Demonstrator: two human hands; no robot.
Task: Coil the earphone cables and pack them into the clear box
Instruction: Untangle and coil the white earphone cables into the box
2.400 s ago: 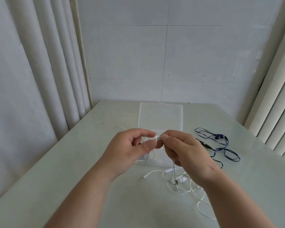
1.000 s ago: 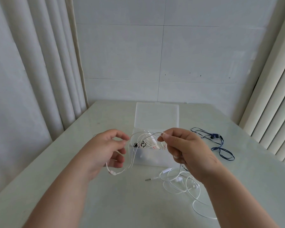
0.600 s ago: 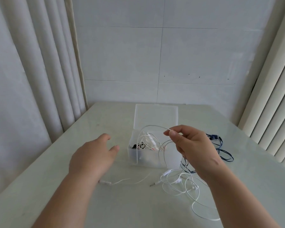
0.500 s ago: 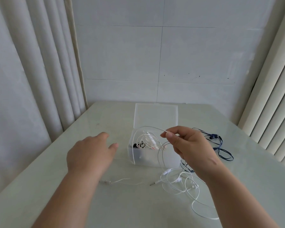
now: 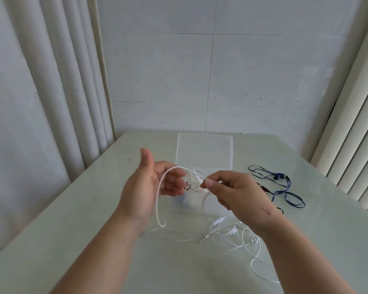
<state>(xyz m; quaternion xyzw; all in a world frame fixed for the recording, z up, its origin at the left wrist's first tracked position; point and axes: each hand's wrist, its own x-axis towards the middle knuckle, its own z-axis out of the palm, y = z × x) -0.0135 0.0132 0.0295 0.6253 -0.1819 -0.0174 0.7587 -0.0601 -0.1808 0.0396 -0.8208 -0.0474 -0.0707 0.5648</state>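
My right hand (image 5: 238, 194) pinches a white earphone cable (image 5: 160, 192) between thumb and forefinger, just in front of the clear box (image 5: 204, 151). The cable arcs left over my left hand (image 5: 146, 185), then hangs down to the table. My left hand is raised, palm turned inward, thumb up and fingers loosely spread behind the cable; it holds nothing. More white cable (image 5: 232, 232) with a jack plug lies tangled on the table under my right wrist. The box, lid open at the back, holds some coiled earphones, partly hidden by my fingers.
A dark blue earphone set (image 5: 280, 185) lies loose on the table to the right of the box. Curtains hang along the left, vertical blinds on the right, a tiled wall behind. The pale table (image 5: 72, 240) runs to the near edge.
My left hand let go of the cable, dropped toward the table, then rose again with the palm turned inward behind the cable loop. My right hand kept its pinch in about the same place.
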